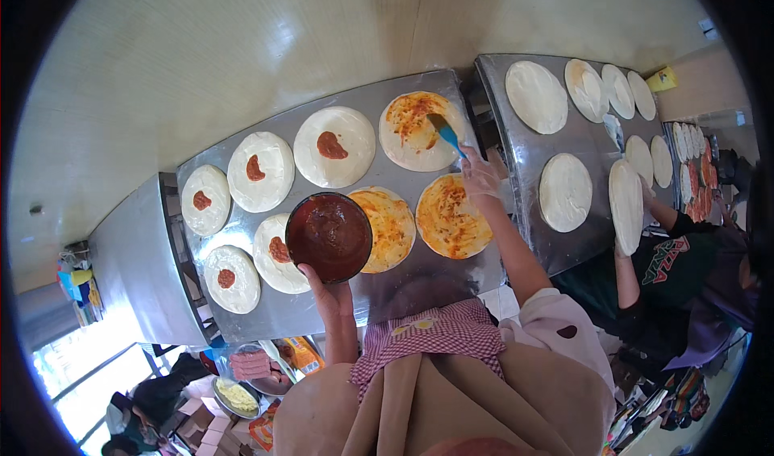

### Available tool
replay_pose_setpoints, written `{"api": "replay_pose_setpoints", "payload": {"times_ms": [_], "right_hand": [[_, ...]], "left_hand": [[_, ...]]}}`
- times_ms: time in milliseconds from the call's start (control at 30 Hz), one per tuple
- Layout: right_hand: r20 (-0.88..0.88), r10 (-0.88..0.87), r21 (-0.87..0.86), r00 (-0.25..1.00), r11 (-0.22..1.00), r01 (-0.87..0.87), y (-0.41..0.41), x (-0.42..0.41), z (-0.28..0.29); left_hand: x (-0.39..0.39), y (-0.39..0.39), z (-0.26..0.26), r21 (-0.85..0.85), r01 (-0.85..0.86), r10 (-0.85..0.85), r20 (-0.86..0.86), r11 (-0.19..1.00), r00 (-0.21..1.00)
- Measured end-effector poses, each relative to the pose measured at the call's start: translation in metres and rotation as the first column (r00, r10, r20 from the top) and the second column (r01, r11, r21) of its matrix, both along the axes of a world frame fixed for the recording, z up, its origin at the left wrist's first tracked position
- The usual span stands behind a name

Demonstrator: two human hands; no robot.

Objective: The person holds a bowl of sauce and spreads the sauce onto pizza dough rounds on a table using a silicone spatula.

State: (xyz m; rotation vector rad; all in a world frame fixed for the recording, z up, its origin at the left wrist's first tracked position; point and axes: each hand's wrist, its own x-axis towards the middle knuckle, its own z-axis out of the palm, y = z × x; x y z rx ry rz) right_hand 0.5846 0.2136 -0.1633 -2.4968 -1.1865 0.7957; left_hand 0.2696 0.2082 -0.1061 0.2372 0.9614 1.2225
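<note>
My left hand (329, 293) grips the rim of a dark bowl (328, 238) holding red sauce, raised over the steel table (423, 286). In my right hand (482, 178), which wears a clear plastic glove, is a brush (446, 132) with a blue handle. Its dark head touches a round dough base (417, 150) partly smeared with sauce. Two bases nearer me, one (456, 220) below my right hand and one (387, 229) partly hidden by the bowl, are coated orange-red. Several others, such as the large dough base (354, 166) at the back, carry a sauce dollop (332, 146) in the middle.
On the right, a second steel table (526, 159) bears plain dough bases (536, 97). A co-worker (671, 274) there holds up a dough base (626, 208). Below left are a bowl of pale shreds (237, 398) and sausages (251, 365). A wooden wall (242, 51) backs the tables.
</note>
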Motion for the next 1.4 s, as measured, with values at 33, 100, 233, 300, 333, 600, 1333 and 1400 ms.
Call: {"api": "replay_pose_setpoints", "payload": {"times_ms": [33, 100, 233, 300, 333, 600, 1333, 1400], "right_hand": [[0.124, 0.003, -0.088, 0.992, 0.996, 0.008, 0.000, 0.002, -0.009], [0.245, 0.013, -0.176, 0.969, 0.984, 0.031, -0.006, 0.003, -0.017], [0.099, 0.176, -0.029, 0.979, 0.984, -0.174, -0.011, -0.004, 0.001], [0.169, 0.097, 0.059, 0.981, 0.992, -0.108, 0.009, -0.001, 0.015], [0.238, 0.055, -0.070, 0.970, 0.997, -0.040, 0.023, 0.010, 0.017], [0.312, 0.127, -0.194, 0.942, 0.979, -0.068, -0.042, 0.006, -0.011], [0.011, -0.076, -0.015, 0.997, 0.997, 0.076, 0.015, 0.008, -0.019], [0.111, 0.130, -0.113, 0.985, 0.987, -0.118, -0.004, -0.002, -0.016]], "left_hand": [[0.002, 0.003, 0.002, -0.001, 0.014, -0.014, 0.009, 1.000, 1.000], [0.002, 0.007, 0.007, 0.022, 0.031, -0.031, 0.001, 0.999, 1.000], [-0.007, 0.012, 0.006, 0.003, 0.021, -0.021, 0.006, 1.000, 1.000], [-0.013, 0.015, 0.006, -0.015, 0.021, -0.021, -0.016, 1.000, 1.000], [-0.011, 0.016, 0.005, -0.015, 0.031, -0.032, -0.008, 0.999, 0.999], [-0.018, 0.011, 0.004, 0.004, 0.021, -0.021, 0.012, 1.000, 1.000], [0.009, -0.018, 0.009, 0.006, -0.003, 0.003, -0.016, 1.000, 1.000], [0.007, -0.021, 0.010, 0.037, -0.022, 0.023, -0.030, 0.999, 0.999]]}}
